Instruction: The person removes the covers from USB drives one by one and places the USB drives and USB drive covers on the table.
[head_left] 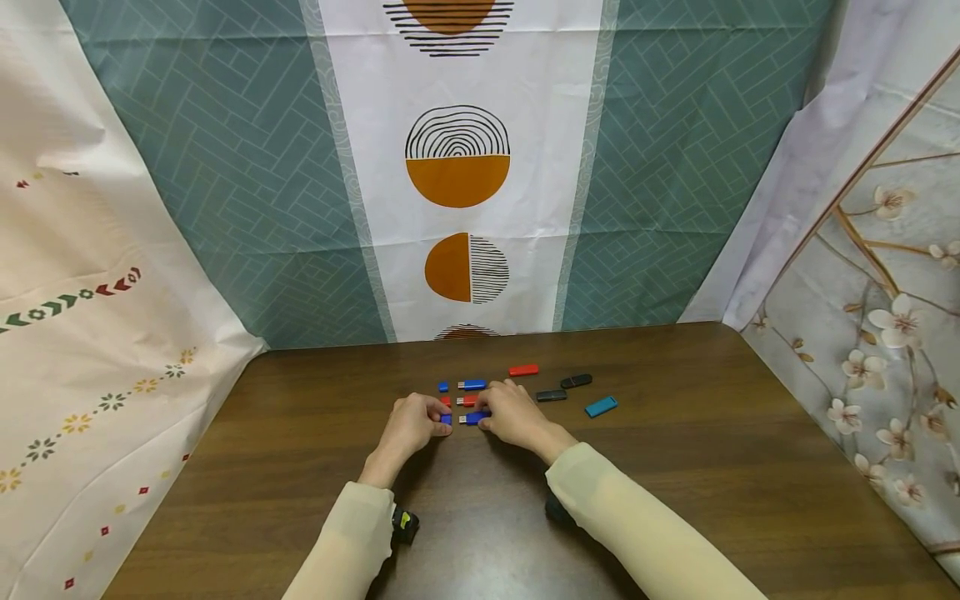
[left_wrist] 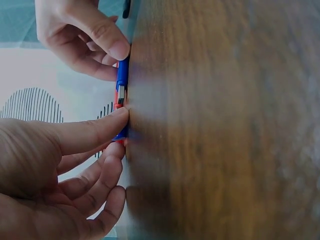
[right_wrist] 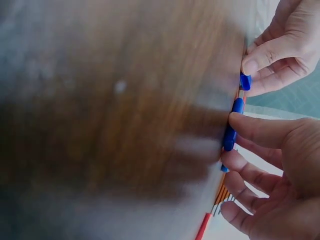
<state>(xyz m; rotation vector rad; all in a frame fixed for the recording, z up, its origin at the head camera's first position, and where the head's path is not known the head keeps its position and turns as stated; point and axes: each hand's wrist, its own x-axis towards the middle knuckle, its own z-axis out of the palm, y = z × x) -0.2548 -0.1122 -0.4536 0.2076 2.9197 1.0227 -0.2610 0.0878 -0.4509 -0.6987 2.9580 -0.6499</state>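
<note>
Between thumb and fingers, my left hand [head_left: 408,423] pinches a small blue cap [right_wrist: 245,81] at the table top. To its right, my right hand [head_left: 519,417] pinches a blue USB stick [right_wrist: 233,127] by its body. The stick's bare metal plug [head_left: 462,420] points left toward the cap, with a short gap between them. Just behind lie a red USB stick [head_left: 466,402], partly hidden by the right fingers, and a red cap [head_left: 446,401]. Farther back, another blue USB stick [head_left: 473,385] lies uncapped, its blue cap [head_left: 443,387] to the left.
Right of the hands lie a red stick [head_left: 523,369], two black sticks, one nearer [head_left: 552,395] and one farther [head_left: 577,381], and a light-blue stick [head_left: 601,407]. The brown wooden table [head_left: 300,467] ends at a patterned curtain [head_left: 480,283] behind, with fabric on both sides.
</note>
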